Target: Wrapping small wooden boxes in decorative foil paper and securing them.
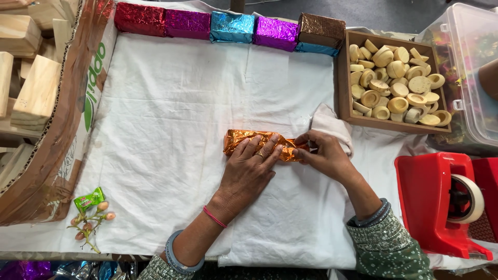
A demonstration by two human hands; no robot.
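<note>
White cloth [171, 103] covering the work surface; all positions below are given relative to the orange foil-wrapped block [259, 144], which lies near the cloth's centre.

Risks, as judged from this view. The foil is thin and creased; if the pinch at the block's right end pulls too hard, the foil could tear or the fold could spring open. If the flat hand lifts, the block could slide on the loose cloth and the wrap slacken.

Surroundings, largest first. Left of the block, a cardboard box [62, 155] holding bare wooden blocks [36, 93]. Far right, a clear plastic bin [467, 78]. Lower right, a red tape dispenser [441, 202] carrying a roll of tape. Upper right, a wooden tray [343, 78] heaped with small round wooden pieces [397, 88]. Beyond the block, along the cloth's far edge, a row of finished foil-wrapped blocks [231, 26] in red, magenta, blue, purple and brown. Lower left, a small green packet [89, 199] beside a sprig of small buds.

Grip. Left hand [249, 166]: fingers spread and laid flat on top of the block, pressing it down, not closed around it. Right hand [324, 155]: fingertips drawn together, pinching the gathered foil at the block's right end.
</note>
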